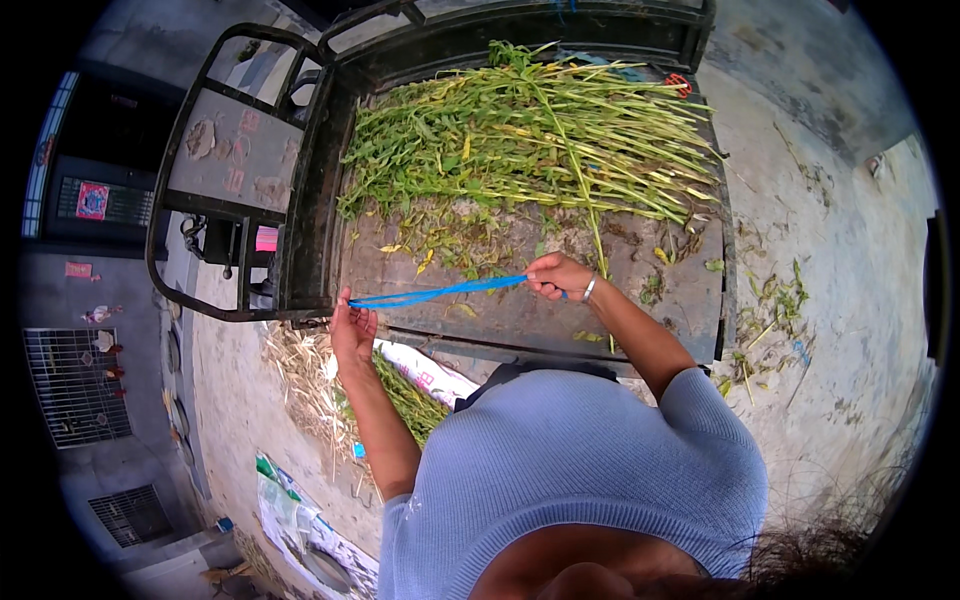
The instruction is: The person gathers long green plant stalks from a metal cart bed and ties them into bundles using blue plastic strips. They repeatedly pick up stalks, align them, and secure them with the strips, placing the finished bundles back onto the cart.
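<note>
The biggest thing in the yard is the cargo bed (690,305), its metal floor strewn with leaf scraps. On it, toward 12 o'clock, lies a broad pile of green stalks (530,140), leafy ends at 9 o'clock, bare ends at 3, some reaching the bed's rim. A smaller green bundle (410,395) sits below the near edge, around 7 o'clock. One long stalk (578,165) lies across the pile and runs down toward the right wrist; it could snag the arm or drag others loose if the elbow swings out.

The left hand (352,328) is at 8 o'clock, the right hand (558,277) near the centre, slightly toward 5. Between them the blue cord (440,293) stretches nearly straight above the bed's near side, in several strands, clear of the pile. The right grip is pinched closed on one end. The left grip seems closed on the other, mostly at the fingertips, so a hard tug could pull it free. Should either end go slack, the strands might twist together or catch in the litter below.
</note>
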A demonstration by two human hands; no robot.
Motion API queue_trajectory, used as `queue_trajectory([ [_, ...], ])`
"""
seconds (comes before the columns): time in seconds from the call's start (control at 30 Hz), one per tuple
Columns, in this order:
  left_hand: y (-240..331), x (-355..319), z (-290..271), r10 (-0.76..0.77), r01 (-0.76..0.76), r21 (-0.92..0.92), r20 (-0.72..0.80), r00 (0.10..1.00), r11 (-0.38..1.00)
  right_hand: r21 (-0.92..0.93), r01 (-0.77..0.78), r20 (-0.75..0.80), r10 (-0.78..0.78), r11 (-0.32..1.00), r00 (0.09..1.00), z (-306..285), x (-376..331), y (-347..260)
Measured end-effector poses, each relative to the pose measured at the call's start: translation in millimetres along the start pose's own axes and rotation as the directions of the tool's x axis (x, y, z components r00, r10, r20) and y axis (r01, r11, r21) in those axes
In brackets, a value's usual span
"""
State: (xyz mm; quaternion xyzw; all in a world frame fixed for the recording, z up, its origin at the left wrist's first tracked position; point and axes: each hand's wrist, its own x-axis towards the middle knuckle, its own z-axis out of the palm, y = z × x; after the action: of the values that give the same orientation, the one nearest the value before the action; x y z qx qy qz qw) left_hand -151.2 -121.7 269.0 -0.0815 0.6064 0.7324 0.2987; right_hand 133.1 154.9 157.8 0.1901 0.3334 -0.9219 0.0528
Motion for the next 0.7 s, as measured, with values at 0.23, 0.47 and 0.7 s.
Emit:
queue_trajectory([
  [0.23, -9.5, -12.7, 14.9, 0.035, -0.039, -0.129, -0.038, 0.999, 0.991, -0.056, 0.055, -0.015, -0.056, 0.997, 0.998, -20.1, 2.2, 17.0],
  [0.47, -39.3, -9.2, 5.5, 0.148, -0.157, -0.044, -0.155, 0.977, 0.987, -0.199, 0.029, -0.18, -0.066, 0.98, 0.981, -44.7, 0.9, 44.7],
  [0.7, -57.6, -20.2, 0.8, 0.128, -0.114, 0.138, -0.094, 0.987, 0.984, -0.101, 0.005, -0.493, -0.054, 0.995, 0.868, -113.4, 4.7, 33.2],
])
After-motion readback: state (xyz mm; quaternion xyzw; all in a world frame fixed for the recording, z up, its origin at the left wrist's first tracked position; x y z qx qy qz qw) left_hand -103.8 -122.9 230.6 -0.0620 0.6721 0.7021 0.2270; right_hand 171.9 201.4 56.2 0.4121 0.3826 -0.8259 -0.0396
